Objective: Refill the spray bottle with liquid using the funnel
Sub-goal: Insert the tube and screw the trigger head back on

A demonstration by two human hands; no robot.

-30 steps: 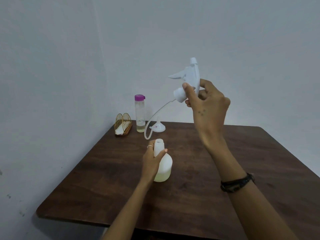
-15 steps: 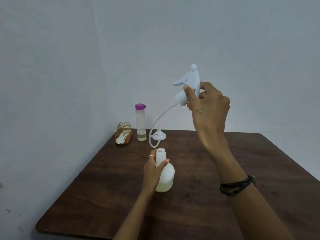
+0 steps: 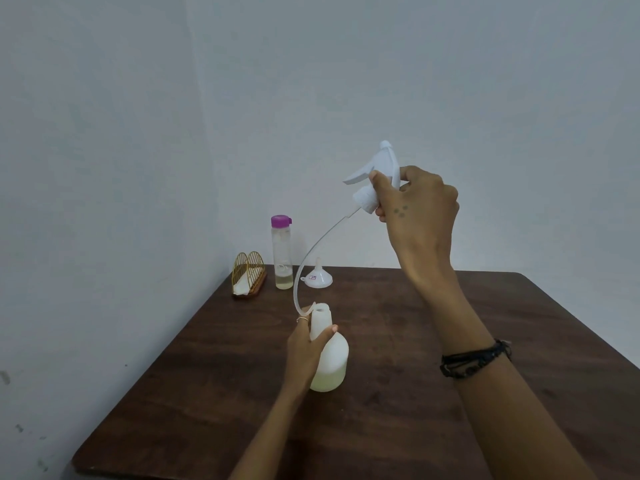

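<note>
Spray bottle (image 3: 329, 355) stands open on the worktop (image 3: 398, 341), left hand (image 3: 306, 348) grasping its neck; right hand (image 3: 415, 209) grips the sprayer head (image 3: 375, 174), which should lift until its tube (image 3: 311, 258) clears the mouth.

Bottle (image 3: 330, 362) stands open-mouthed near table (image 3: 485, 323) centre, left hand (image 3: 306, 348) wrapped round its neck, blocking its left side. Right of bottle: bare wood out to the table edge, open path. Near side of bottle also bare. Above the mouth, tube (image 3: 313, 258) hangs from sprayer (image 3: 372, 178) in right hand (image 3: 415, 213), its tip just left of the mouth, maybe touching the rim; hard to tell. Behind bottle, funnel (image 3: 318, 277), flask (image 3: 282, 254) and holder (image 3: 248, 275) crowd the far left corner; funnel reachable from its right, tube crosses in front of it.
</note>
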